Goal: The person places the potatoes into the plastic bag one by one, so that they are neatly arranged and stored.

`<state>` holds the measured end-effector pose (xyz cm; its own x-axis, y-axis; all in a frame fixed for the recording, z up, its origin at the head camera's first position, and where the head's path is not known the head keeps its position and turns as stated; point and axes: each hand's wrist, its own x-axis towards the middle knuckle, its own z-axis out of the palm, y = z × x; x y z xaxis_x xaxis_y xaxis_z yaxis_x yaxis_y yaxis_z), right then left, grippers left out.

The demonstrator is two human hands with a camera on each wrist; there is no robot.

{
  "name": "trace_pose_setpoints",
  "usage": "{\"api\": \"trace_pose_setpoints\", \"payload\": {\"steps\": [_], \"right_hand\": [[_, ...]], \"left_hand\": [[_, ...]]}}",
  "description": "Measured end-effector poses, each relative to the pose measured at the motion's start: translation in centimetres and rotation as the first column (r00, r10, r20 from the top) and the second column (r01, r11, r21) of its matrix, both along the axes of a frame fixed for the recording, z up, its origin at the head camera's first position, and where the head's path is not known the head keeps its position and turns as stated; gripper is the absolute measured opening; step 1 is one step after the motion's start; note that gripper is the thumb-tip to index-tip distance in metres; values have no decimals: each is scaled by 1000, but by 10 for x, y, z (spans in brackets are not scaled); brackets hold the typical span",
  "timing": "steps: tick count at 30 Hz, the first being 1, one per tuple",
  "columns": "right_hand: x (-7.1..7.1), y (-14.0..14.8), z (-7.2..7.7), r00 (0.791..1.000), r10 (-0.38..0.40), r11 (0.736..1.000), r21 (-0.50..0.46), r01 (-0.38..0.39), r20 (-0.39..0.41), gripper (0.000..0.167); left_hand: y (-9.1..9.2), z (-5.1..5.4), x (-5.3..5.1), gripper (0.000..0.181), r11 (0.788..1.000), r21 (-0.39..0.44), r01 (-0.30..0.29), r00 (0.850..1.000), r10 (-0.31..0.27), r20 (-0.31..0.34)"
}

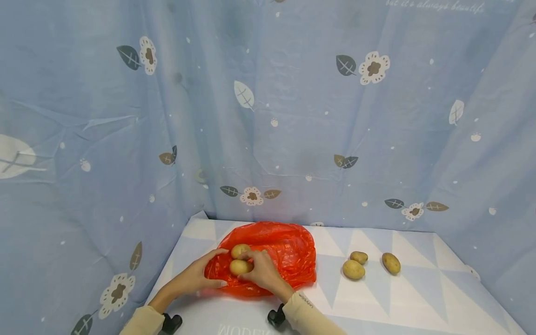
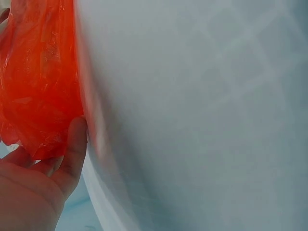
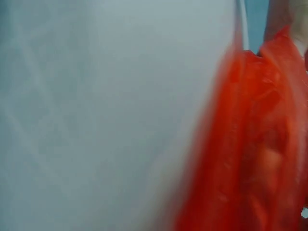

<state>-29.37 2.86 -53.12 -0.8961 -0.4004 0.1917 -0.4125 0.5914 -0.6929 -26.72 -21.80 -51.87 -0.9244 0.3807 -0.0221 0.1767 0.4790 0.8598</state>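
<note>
1. Tablecloth (image 1: 331, 291) here is white with pale grey-blue triangles; a crumpled red plastic bag (image 1: 295, 256) sits on it with its mouth spread wide; two potatoes show in the left part of that mouth, a nearer potato (image 1: 238, 267) and a farther potato (image 1: 239, 250) just behind it.
2. Right hand (image 1: 264, 270) looks to have the nearer potato pinched by its right end, thumb low on the near side and fingers over the top; those fingers also overlap the farther potato from the head view, but I can't tell if they actually touch it.
3. Left hand (image 1: 198, 274) is at the bag's left end, thumb and fingers well apart in a loose C; the left wrist view has the thumb right up against the red plastic; the other fingers are partly hidden there.
4. Right wrist view is pretty blurry, mostly red plastic and pale cloth; can't read the right hand's grip from that one.
5. Three more potatoes lie well right of the bag: a big round potato (image 1: 353, 270), a small potato (image 1: 359, 257) just behind it, and an oblong potato (image 1: 391, 263) a bit further right.
6. Rest of it: cream sleeves (image 1: 311, 316), and a blue curtain (image 1: 301, 139) behind with leaves and flowers printed on it.
</note>
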Motion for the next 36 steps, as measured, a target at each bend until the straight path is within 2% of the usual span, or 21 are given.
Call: {"api": "trace_pose_setpoints", "payload": {"steps": [8, 20, 25, 32, 36], "right_hand": [[2, 19, 19, 998, 59, 996, -71, -60, -6, 37], [5, 65, 52, 995, 0, 997, -80, -8, -103, 35], [4, 85, 53, 991, -27, 996, -90, 15, -128, 35], [6, 110, 54, 991, -70, 992, -111, 57, -111, 35], [6, 125, 54, 987, -88, 991, -109, 74, -131, 34]], "left_hand": [[1, 1, 0, 84, 1000, -5, 1, 1000, -1, -1], [2, 1, 1, 85, 1000, -3, -20, 999, 20, 25], [2, 1, 1, 86, 1000, -2, -22, 999, 22, 26], [1, 2, 2, 87, 1000, -1, -24, 999, 24, 27], [2, 2, 2, 88, 999, -12, -36, 999, 36, 35]]}}
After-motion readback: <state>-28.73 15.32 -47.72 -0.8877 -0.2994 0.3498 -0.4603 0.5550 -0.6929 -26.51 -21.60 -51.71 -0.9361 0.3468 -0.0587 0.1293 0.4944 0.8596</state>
